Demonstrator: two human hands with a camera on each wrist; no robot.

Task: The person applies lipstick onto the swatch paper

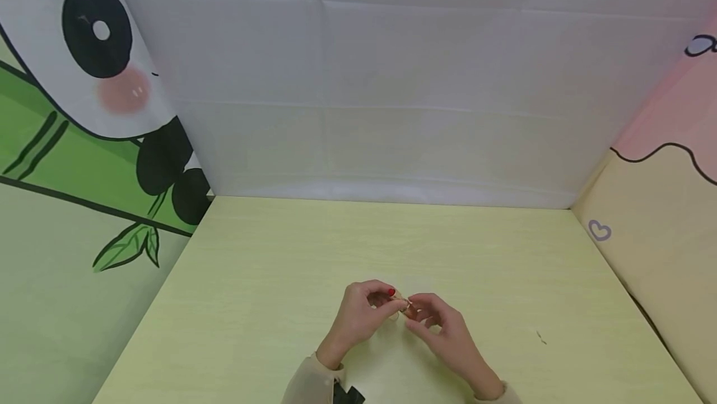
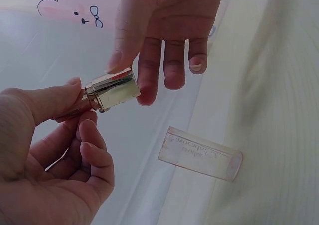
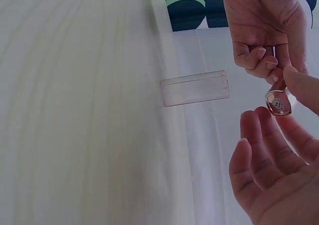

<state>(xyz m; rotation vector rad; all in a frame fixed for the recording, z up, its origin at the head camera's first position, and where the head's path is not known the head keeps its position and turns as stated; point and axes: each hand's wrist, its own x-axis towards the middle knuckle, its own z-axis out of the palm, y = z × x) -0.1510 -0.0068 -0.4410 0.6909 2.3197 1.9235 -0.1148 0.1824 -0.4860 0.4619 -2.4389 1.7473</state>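
Note:
Between both hands is a lipstick tube [image 2: 117, 89] with a shiny gold base and a rose-coloured upper part. My left hand [image 1: 358, 317] pinches the upper part with thumb and forefinger, its other fingers curled below. A small red spot shows beside those fingertips in the head view. With thumb and forefinger my right hand [image 1: 448, 332] holds the gold base, the other fingers loosely extended. The base's end [image 3: 278, 103] faces the right wrist camera and bears a round label. A clear cap [image 2: 200, 154] with printed lettering stands upright on the table close to the hands.
The pale wood table [image 1: 252, 279] meets a white backdrop [image 1: 392, 80] behind. Printed panels flank it, a panda panel [image 1: 56, 317] on the left and a pink and cream one [image 1: 661, 254] on the right. A small dark mark [image 1: 541, 337] lies right of the hands.

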